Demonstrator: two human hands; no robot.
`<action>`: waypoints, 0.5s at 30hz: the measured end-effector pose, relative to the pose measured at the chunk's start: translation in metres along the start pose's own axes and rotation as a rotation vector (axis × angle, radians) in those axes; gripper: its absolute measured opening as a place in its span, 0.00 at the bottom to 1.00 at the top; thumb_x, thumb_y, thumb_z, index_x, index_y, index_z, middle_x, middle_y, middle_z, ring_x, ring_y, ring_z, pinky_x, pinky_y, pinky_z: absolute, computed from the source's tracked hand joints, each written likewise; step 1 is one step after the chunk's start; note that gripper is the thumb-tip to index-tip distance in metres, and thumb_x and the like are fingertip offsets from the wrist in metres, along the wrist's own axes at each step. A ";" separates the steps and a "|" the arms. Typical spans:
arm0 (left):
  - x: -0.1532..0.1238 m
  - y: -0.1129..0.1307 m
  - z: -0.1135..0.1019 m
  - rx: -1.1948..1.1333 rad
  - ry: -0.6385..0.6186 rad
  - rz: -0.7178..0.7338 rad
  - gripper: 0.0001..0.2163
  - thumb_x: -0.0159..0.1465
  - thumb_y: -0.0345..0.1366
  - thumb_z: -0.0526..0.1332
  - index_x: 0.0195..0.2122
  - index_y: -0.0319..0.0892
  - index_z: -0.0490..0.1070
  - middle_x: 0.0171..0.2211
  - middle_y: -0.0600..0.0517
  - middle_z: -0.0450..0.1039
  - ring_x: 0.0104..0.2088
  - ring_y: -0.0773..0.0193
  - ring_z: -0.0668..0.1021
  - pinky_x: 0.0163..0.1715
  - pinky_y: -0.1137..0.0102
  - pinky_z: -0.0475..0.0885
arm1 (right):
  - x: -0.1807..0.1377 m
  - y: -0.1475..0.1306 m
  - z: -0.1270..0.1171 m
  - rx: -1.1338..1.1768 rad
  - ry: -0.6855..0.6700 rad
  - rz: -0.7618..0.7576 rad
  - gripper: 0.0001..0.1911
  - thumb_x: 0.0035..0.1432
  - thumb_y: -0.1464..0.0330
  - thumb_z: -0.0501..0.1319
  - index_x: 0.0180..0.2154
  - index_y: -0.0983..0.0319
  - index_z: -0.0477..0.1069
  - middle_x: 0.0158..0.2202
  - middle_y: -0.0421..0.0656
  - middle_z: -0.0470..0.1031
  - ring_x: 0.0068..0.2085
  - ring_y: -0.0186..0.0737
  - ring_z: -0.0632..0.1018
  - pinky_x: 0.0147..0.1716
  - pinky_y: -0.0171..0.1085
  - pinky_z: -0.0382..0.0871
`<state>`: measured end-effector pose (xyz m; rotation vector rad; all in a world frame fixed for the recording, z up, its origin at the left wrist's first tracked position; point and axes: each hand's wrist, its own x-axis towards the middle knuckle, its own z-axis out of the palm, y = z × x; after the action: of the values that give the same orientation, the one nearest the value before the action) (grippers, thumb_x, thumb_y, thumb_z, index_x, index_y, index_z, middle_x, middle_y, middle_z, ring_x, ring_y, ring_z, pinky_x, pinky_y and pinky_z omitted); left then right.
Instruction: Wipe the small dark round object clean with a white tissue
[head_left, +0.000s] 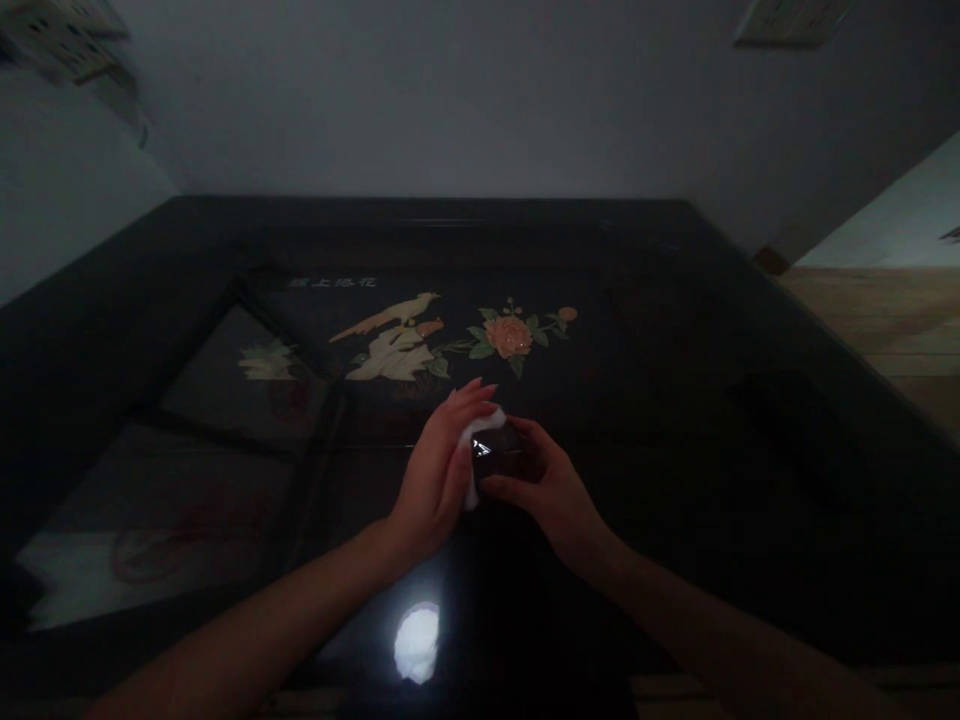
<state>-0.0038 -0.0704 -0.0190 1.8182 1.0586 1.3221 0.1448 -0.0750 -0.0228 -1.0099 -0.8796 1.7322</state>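
Note:
Over the middle of a glossy black table, my two hands meet around a small dark shiny object; its kind is hard to tell in the dim light. My left hand curls around a white cloth or tissue and presses it to the object's left side and top. From the right, my right hand grips the object between thumb and fingers. Part of the object is hidden by the fingers and the cloth.
The black tabletop bears an inlaid bird, a pink flower and some characters. Window light and a bright lamp spot reflect in it. A pale wall stands behind; wooden floor shows at right. A dark shape lies right.

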 end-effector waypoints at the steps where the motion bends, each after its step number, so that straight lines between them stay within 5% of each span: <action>1: 0.000 0.000 -0.001 0.057 -0.029 0.076 0.17 0.69 0.43 0.48 0.52 0.43 0.68 0.58 0.45 0.66 0.62 0.55 0.63 0.63 0.55 0.52 | 0.000 0.000 0.000 0.004 0.003 0.002 0.31 0.36 0.70 0.74 0.44 0.56 0.67 0.46 0.41 0.76 0.48 0.45 0.78 0.52 0.46 0.71; 4: 0.003 0.000 -0.002 0.011 -0.021 0.043 0.18 0.69 0.44 0.47 0.51 0.43 0.69 0.58 0.45 0.67 0.61 0.55 0.65 0.63 0.55 0.53 | -0.001 0.000 0.000 -0.020 -0.017 -0.028 0.33 0.34 0.70 0.75 0.44 0.55 0.67 0.46 0.41 0.76 0.48 0.45 0.78 0.51 0.47 0.72; 10: 0.014 -0.001 0.003 -0.470 0.041 -0.579 0.21 0.68 0.45 0.46 0.47 0.38 0.73 0.48 0.45 0.76 0.46 0.55 0.78 0.49 0.61 0.71 | -0.001 -0.001 0.001 -0.088 -0.024 -0.125 0.36 0.31 0.72 0.76 0.45 0.55 0.67 0.45 0.41 0.77 0.48 0.44 0.78 0.49 0.44 0.73; 12: 0.013 -0.001 0.004 -0.465 0.052 -0.555 0.21 0.68 0.46 0.46 0.48 0.38 0.72 0.50 0.45 0.74 0.50 0.54 0.76 0.51 0.61 0.69 | 0.000 -0.002 0.000 -0.057 -0.013 -0.099 0.36 0.31 0.73 0.76 0.45 0.55 0.67 0.45 0.41 0.77 0.48 0.44 0.78 0.50 0.44 0.73; 15: 0.007 -0.001 0.005 -0.221 0.052 -0.278 0.20 0.69 0.45 0.45 0.53 0.41 0.67 0.58 0.45 0.66 0.58 0.56 0.69 0.58 0.60 0.62 | 0.002 -0.001 -0.001 -0.035 0.026 -0.060 0.35 0.34 0.71 0.75 0.46 0.55 0.67 0.46 0.41 0.76 0.48 0.44 0.78 0.51 0.45 0.72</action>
<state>0.0018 -0.0643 -0.0182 1.4254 1.1008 1.2676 0.1461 -0.0729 -0.0226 -1.0166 -0.9175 1.6551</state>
